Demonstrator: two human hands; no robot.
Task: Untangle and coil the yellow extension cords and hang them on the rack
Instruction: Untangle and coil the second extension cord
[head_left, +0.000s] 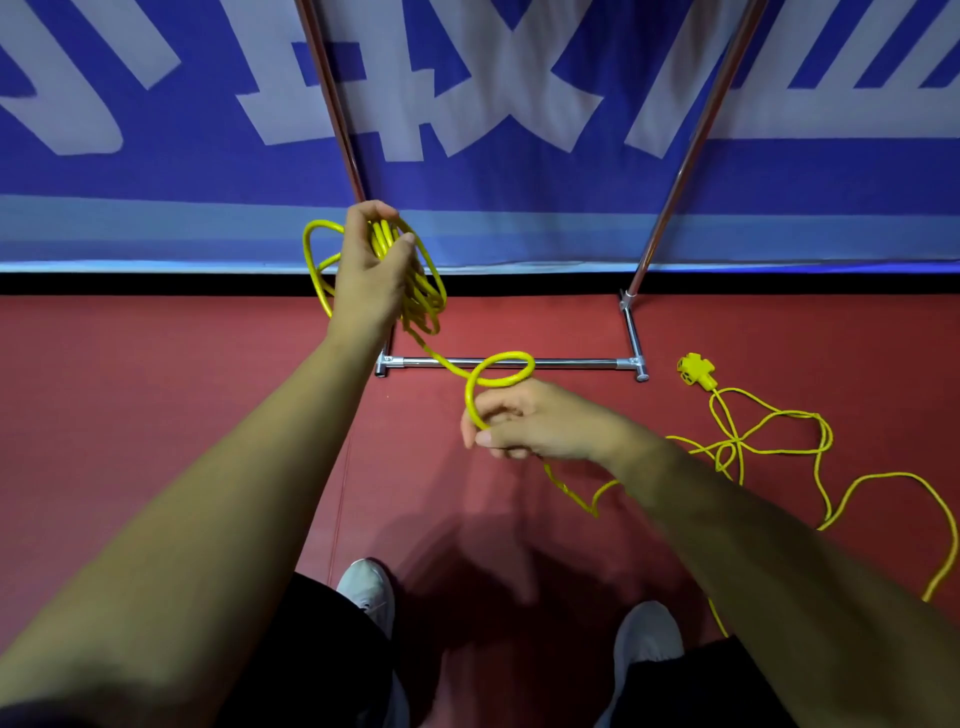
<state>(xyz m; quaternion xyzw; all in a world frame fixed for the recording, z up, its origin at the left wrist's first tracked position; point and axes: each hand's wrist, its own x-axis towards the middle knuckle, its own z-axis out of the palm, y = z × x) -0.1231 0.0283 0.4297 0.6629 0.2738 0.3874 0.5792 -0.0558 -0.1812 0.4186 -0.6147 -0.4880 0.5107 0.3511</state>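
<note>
My left hand (371, 270) is raised and grips a bundle of several yellow cord coils (423, 296) in front of the rack's left pole. From the bundle the yellow cord runs down to a small loop (501, 370) just above my right hand (524, 421), which pinches the cord. Behind that hand the loose cord (826, 467) trails off to the right across the red floor in tangled bends. It ends in a yellow multi-outlet socket (696, 370) lying to the right of the rack's base.
The chrome rack's base bar (571, 361) lies on the floor ahead, with two slanted poles (675, 202) rising in front of a blue and white banner (519, 156). My two white shoes (366, 587) stand on the red floor (156, 389) below.
</note>
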